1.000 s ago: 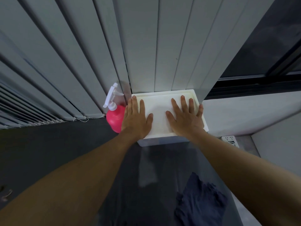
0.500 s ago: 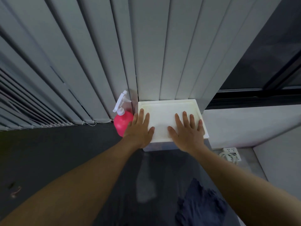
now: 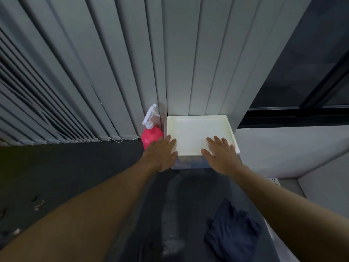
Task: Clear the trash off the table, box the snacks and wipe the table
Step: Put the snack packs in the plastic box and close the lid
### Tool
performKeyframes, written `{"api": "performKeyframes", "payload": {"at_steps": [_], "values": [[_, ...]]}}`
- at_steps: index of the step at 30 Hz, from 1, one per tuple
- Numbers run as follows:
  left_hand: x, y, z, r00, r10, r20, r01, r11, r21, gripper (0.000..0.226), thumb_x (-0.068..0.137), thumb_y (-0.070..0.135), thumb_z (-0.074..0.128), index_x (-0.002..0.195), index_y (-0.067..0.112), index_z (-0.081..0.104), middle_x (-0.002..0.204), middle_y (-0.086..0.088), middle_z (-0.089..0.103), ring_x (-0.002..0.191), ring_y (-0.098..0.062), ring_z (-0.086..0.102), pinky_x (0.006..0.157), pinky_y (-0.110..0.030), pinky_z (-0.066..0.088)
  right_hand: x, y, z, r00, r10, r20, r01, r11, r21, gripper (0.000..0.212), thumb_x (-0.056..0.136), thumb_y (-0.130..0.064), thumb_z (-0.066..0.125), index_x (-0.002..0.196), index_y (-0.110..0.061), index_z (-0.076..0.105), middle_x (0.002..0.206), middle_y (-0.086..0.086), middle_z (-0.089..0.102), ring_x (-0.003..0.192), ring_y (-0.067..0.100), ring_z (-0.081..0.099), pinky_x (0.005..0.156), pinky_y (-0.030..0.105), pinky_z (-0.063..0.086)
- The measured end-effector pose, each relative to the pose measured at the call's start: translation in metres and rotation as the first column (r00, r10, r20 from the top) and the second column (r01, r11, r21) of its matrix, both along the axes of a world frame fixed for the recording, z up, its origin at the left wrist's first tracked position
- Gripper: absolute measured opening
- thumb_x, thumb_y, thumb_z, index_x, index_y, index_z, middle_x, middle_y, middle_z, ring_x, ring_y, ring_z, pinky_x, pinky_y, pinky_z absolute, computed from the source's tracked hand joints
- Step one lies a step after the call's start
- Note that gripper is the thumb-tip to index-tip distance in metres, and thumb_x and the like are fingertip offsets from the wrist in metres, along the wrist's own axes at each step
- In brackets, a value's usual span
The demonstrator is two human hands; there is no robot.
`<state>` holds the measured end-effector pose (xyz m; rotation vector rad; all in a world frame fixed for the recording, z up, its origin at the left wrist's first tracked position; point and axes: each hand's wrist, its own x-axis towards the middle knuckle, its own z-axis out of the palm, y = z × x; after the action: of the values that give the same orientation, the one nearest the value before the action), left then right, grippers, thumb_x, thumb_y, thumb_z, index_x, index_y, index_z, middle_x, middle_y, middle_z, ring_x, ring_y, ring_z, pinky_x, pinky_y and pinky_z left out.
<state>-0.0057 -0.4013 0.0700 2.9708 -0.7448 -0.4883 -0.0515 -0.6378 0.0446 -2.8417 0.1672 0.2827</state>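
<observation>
Two bare hands lay flat, fingers spread and grasping nothing, at the near edge of a white-lidded storage box that stood at the far end of a dark table, pushed up against grey vertical blinds. The left hand rested palm down at the box's near left corner, its fingertips on the lid's left rim and its heel hanging over the table; the right hand pressed on the lid's near right part, its fingers reaching toward the centre. Through the translucent front wall of the box, dim bluish contents showed, too blurred to tell apart. A pink spray bottle with a white trigger head stood upright just left of the box, touching or nearly touching it, behind the left hand. A crumpled dark blue cloth lay on the table at the near right, well apart from the box, beneath the right forearm. Small scraps lay on the near left of the tabletop.
</observation>
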Motion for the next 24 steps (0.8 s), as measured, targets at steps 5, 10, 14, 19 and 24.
{"api": "performKeyframes", "payload": {"at_steps": [5, 10, 14, 19, 24], "values": [[-0.023, 0.001, 0.002, 0.999, -0.026, 0.032, 0.028, 0.997, -0.077, 0.06, 0.107, 0.045, 0.028, 0.161, 0.022, 0.016, 0.169, -0.004, 0.01, 0.156, -0.026, 0.008, 0.124, -0.043, 0.011, -0.019, 0.008, 0.007, 0.999, -0.003, 0.047, -0.001, 0.997, 0.081, 0.059, 0.103, -0.052, 0.03, 0.156, -0.026, 0.022, 0.165, 0.002, 0.017, 0.152, 0.028, 0.01, 0.122, 0.052, 0.008], [-0.045, 0.0, 0.0, 0.998, -0.057, 0.023, 0.059, 0.991, -0.118, 0.058, 0.107, 0.042, 0.029, 0.161, 0.02, 0.019, 0.169, -0.004, 0.013, 0.156, -0.025, 0.01, 0.124, -0.042, 0.011, -0.042, 0.01, 0.007, 0.991, 0.0, 0.135, -0.019, 0.989, 0.144, 0.056, 0.103, -0.048, 0.036, 0.153, -0.023, 0.03, 0.16, 0.001, 0.03, 0.149, 0.026, 0.022, 0.121, 0.048, 0.019], [-0.059, 0.0, -0.007, 0.994, -0.105, 0.031, 0.108, 0.984, -0.144, 0.058, 0.106, 0.039, 0.034, 0.16, 0.018, 0.023, 0.167, -0.006, 0.019, 0.154, -0.025, 0.017, 0.124, -0.041, 0.016, -0.062, 0.006, 0.004, 0.966, -0.03, 0.258, -0.02, 0.981, 0.19, 0.053, 0.101, -0.044, 0.047, 0.147, -0.018, 0.042, 0.149, 0.005, 0.047, 0.135, 0.026, 0.043, 0.113, 0.045, 0.037], [-0.073, -0.007, -0.019, 0.982, -0.18, 0.054, 0.187, 0.968, -0.166, 0.058, 0.105, 0.039, 0.038, 0.157, 0.016, 0.029, 0.163, -0.006, 0.031, 0.149, -0.025, 0.029, 0.119, -0.038, 0.023, -0.089, 0.0, -0.001, 0.94, -0.078, 0.333, 0.016, 0.983, 0.184, 0.044, 0.097, -0.041, 0.053, 0.137, -0.021, 0.053, 0.131, 0.006, 0.059, 0.117, 0.03, 0.055, 0.095, 0.045, 0.049], [-0.083, -0.022, -0.038, 0.97, -0.243, -0.018, 0.239, 0.964, -0.114, 0.064, 0.105, 0.044, 0.035, 0.16, 0.015, 0.02, 0.166, -0.008, 0.022, 0.152, -0.027, 0.021, 0.122, -0.04, 0.02, -0.117, -0.009, -0.016, 0.957, -0.201, 0.211, 0.163, 0.969, 0.183, 0.049, 0.096, -0.044, 0.052, 0.139, -0.021, 0.052, 0.13, 0.007, 0.056, 0.123, 0.031, 0.049, 0.1, 0.047, 0.044]]}}
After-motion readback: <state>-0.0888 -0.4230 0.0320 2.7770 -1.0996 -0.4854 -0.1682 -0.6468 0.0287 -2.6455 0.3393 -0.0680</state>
